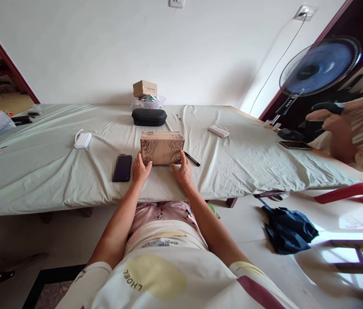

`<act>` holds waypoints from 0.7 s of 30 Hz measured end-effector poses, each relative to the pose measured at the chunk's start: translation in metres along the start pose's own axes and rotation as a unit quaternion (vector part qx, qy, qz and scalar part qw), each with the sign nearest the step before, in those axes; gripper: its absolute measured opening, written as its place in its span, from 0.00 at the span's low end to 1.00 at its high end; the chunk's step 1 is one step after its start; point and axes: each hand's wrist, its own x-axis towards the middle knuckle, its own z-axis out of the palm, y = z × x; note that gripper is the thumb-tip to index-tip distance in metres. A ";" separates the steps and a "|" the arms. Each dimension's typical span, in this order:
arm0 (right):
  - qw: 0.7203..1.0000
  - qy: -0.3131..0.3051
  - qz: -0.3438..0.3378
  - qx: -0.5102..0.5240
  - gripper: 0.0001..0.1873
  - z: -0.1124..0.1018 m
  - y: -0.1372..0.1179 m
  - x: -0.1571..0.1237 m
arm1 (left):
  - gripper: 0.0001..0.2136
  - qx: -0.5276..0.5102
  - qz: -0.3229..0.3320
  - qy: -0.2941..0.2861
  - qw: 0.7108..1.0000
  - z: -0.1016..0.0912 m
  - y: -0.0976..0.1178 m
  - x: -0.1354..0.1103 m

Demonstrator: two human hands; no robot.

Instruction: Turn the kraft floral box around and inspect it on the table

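A brown cardboard box (162, 148) with dark scribbled loops near its corners stands on the cloth-covered table in front of me. My left hand (140, 169) grips its lower left corner, thumb on the front face. At the lower right corner, my right hand (183, 171) holds it the same way. A black pen (192, 159) lies just right of the box, close to my right fingers. To the left of my left hand rests a dark phone (123, 168), partly blurred out.
Behind the box sit a black zip case (149, 117) and a plastic tub (155, 103) with a smaller carton (145, 88). White corded blocks lie left (83, 140) and right (219, 131). A tablet (295, 146) is near a seated person at right; a fan (319, 66) stands behind. Another person's hand shows far left.
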 end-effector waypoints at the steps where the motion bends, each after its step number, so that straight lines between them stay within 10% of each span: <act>1: 1.000 0.016 -0.002 -0.005 0.40 0.001 0.000 0.000 | 0.36 0.002 0.010 0.011 1.000 -0.001 0.002 -0.001; 9: 0.996 0.048 0.012 -0.076 0.47 0.002 -0.013 -0.002 | 0.57 0.064 -0.007 0.033 0.997 -0.002 0.038 -0.015; 21: 0.997 0.063 -0.005 -0.055 0.43 0.004 -0.006 -0.002 | 0.56 0.055 -0.002 0.041 0.998 -0.002 0.039 -0.016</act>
